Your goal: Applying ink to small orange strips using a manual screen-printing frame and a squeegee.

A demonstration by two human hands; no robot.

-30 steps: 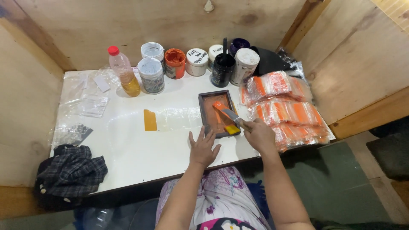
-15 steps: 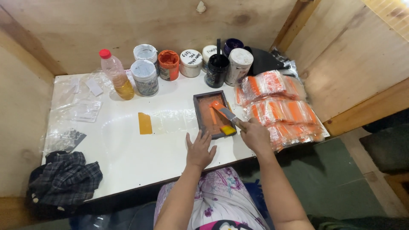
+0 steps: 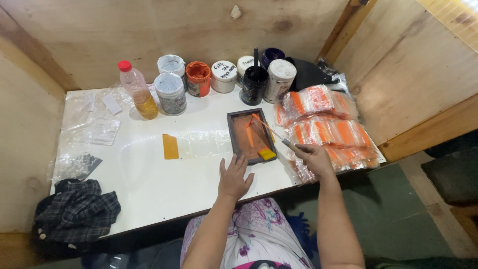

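Centrally on the white counter lies one dark-framed tray, its bed coated orange, with one yellow block at its lower right corner. One left hand rests flat and released on the counter just below the tray, fingertips at the lower frame edge. One right hand, at the right of centre, is clenched around the grey handle of one thin stick, which slants up and left across the tray.

Left of the tray: one orange card, adjoined on its right by one clear film sheet.

Along the upper edge, by the wooden wall, stand one bottle with a red cap and amber liquid, and seven jars: two grey-lidded, one orange, three white-lidded, and one purple at the rear. One black cup with a stick standing in it is among them.

Right of the tray: clear packets with orange contents, stacked in roughly three rows; exact number cannot be told.

Upper left: several clear bags, loose and overlapping; count uncertain. Lower left corner: one dark plaid cloth, bunched at the counter edge.
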